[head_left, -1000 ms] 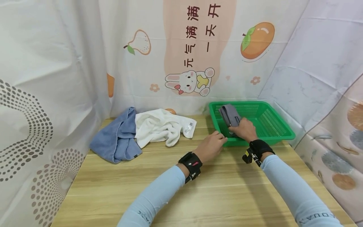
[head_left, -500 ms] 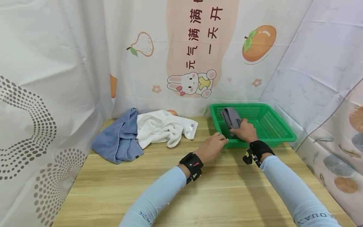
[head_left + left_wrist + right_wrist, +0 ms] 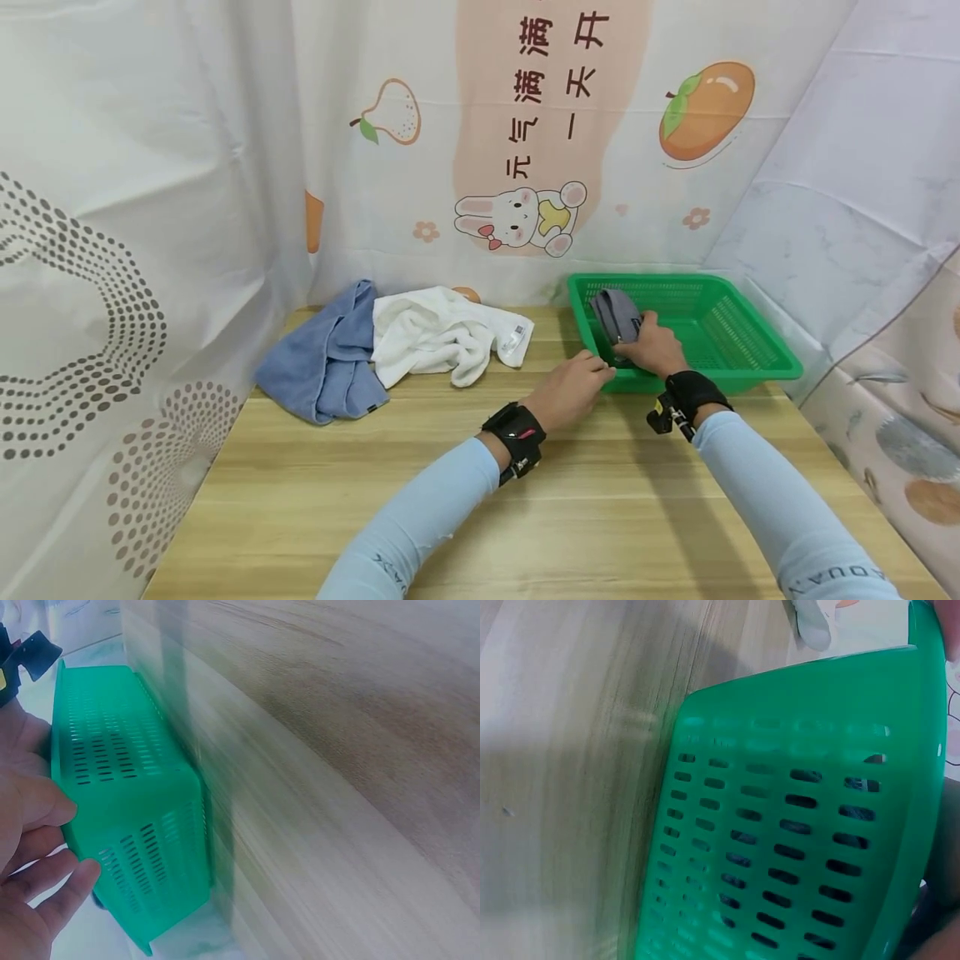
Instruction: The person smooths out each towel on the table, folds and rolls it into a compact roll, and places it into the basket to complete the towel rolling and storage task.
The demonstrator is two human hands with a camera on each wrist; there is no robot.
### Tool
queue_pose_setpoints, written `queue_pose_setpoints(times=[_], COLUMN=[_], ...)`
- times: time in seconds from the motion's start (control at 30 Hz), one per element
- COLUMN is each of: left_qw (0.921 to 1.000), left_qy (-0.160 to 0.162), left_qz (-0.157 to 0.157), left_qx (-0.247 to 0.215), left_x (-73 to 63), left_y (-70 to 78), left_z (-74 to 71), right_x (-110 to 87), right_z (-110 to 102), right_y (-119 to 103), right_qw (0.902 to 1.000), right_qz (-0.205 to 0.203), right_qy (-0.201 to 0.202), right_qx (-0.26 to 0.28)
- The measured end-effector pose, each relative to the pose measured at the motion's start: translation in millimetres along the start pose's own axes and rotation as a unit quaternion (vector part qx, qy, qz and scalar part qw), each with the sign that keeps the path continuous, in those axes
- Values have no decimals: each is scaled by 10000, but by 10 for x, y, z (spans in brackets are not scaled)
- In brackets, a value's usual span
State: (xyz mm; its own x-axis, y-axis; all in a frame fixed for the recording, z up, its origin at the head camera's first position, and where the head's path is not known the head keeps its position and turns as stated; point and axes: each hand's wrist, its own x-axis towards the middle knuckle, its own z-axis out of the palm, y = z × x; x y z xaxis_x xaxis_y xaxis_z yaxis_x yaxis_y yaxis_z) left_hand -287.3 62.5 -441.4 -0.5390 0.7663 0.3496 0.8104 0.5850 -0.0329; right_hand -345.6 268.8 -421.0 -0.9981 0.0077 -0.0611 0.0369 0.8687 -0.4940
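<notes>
At the table's back right is a green plastic basket (image 3: 742, 379) with slotted walls. My right hand (image 3: 654, 350) reaches over its near rim and grips a folded grey towel (image 3: 617, 315), which stands tilted against the inside left end. A small dark label shows on the towel. My left hand (image 3: 572, 387) holds the basket's near left corner. In the left wrist view, that hand's fingertips (image 3: 88, 871) touch the green rim, with the thumb beside them. The right wrist view is filled mostly by the basket's outer wall (image 3: 780, 817); the right fingers are largely hidden there.
A crumpled white towel (image 3: 427, 329) and a blue towel (image 3: 322, 367) lie side by side at the back left of the wooden table (image 3: 585, 517). Printed curtains (image 3: 420, 183) hang close behind the table and along both sides.
The grey towel and my right hand have sunk slightly deeper into the basket. My left hand stays at the corner. The whole head view has shifted a little.
</notes>
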Motion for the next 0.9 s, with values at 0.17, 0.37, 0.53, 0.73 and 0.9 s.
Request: queue_pose_setpoints(times=[0.17,0.37,0.53,0.73,0.9], left_qw=[10000,10000,9999,9998,9999], left_qy=[-29,-37,-9,-43,-95], left_qz=[-64,3,100,128,123], left_qx=[59,49,116,168,47], left_x=[3,-14,-22,-25,-38], left_y=[5,5,-5,-23,-16], left_z=[10,9,13,12,-5], right_x=[21,67,108,137,153], right_z=[-9,18,53,54,57], right_y=[-27,-42,-41,-79,-84], right_qw=[9998,9993,9985,9977,9968], right_qz=[-27,12,61,44,50], right_qy=[-170,-371,-548,-675,-733], right_qx=[42,-17,-5,-33,-322])
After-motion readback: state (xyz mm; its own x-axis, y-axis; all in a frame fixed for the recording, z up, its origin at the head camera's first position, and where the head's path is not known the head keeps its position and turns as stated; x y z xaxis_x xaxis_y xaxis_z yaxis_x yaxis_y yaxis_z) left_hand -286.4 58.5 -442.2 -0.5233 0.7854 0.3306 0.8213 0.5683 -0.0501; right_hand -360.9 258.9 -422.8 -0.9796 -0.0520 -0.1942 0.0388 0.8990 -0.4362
